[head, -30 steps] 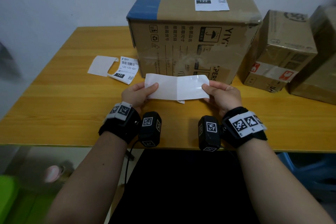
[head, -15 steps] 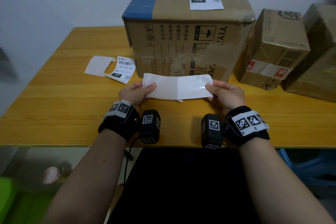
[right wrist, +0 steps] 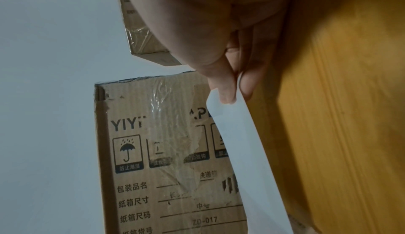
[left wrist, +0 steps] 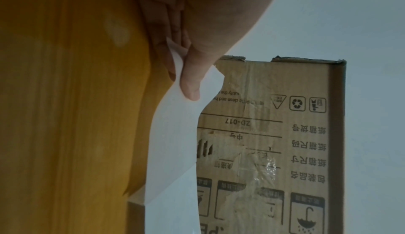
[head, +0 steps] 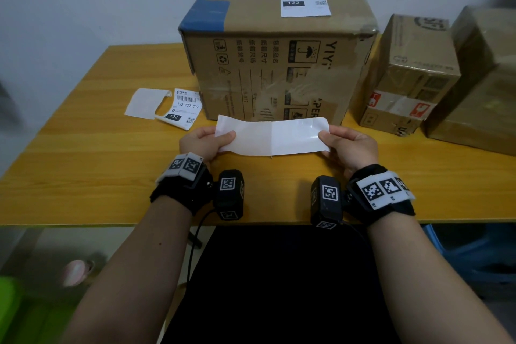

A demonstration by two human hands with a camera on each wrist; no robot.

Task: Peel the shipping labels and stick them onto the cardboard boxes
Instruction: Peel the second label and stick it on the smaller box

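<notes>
The left hand (left wrist: pixel 197 21) fills the top of the left wrist view, its thumb (left wrist: pixel 190 80) pressed flat on a white strip of label paper (left wrist: pixel 173 142) that it pinches against fingers mostly hidden behind the sheet. The strip hangs down in a soft curve, blank on the side shown. To the left lies the yellow wooden table (left wrist: pixel 65 99), blurred. Behind the strip stands a large cardboard box (left wrist: pixel 274 142) with printed symbols, the code ZD-017 and what seems to be wrinkled clear tape.

wooden table (head: pixel 83 176) — big box (head: pixel 279 64) | two smaller boxes (head: pixel 405 78) | label strip (head: pixel 178 107) — left
</notes>
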